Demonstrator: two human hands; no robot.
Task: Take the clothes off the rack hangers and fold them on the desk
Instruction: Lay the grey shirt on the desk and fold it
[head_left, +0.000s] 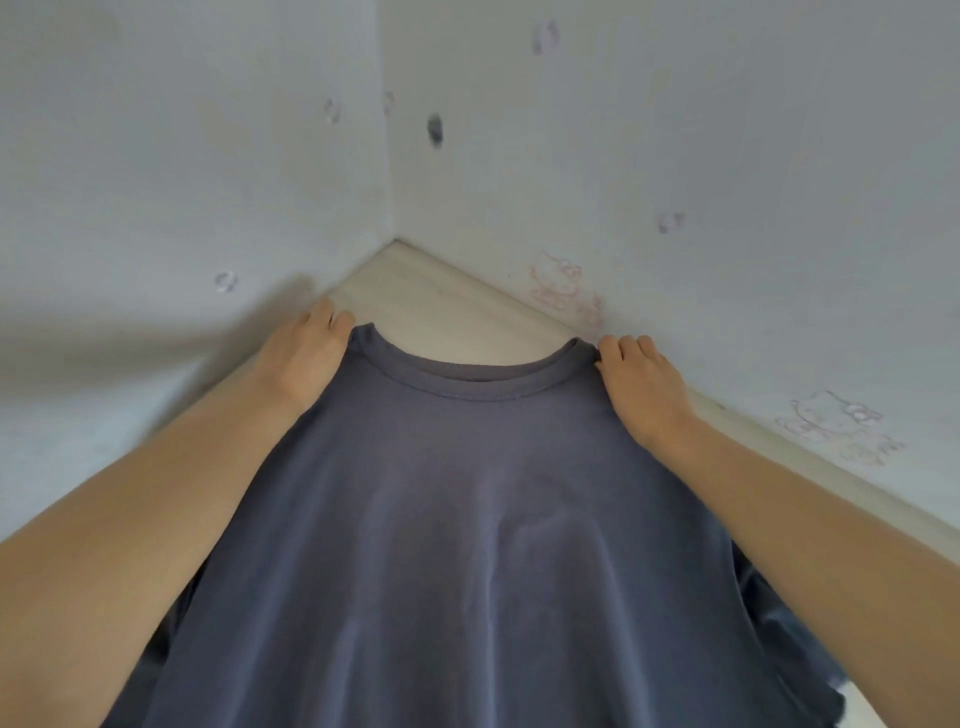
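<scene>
A slate-blue T-shirt (467, 519) lies spread out in front of me on a pale wooden desk (441, 306), its round collar pointing into the corner where two walls meet, its body running back toward me and out of view at the lower edge. My left hand (306, 358) grips the shirt's left shoulder just beside the collar, fingers curled over the fabric's edge close to the wall. My right hand (639, 384) pinches the opposite shoulder at the other end of the neckline, knuckles bent, fingertips tucked into the cloth. Both forearms lie along the shirt's sides, holding it stretched between them. A loose, frayed hem hangs off at the lower right. The white walls (675, 156) behind the desk carry faint cartoon-cat prints and small paw-like marks, one of them dark
</scene>
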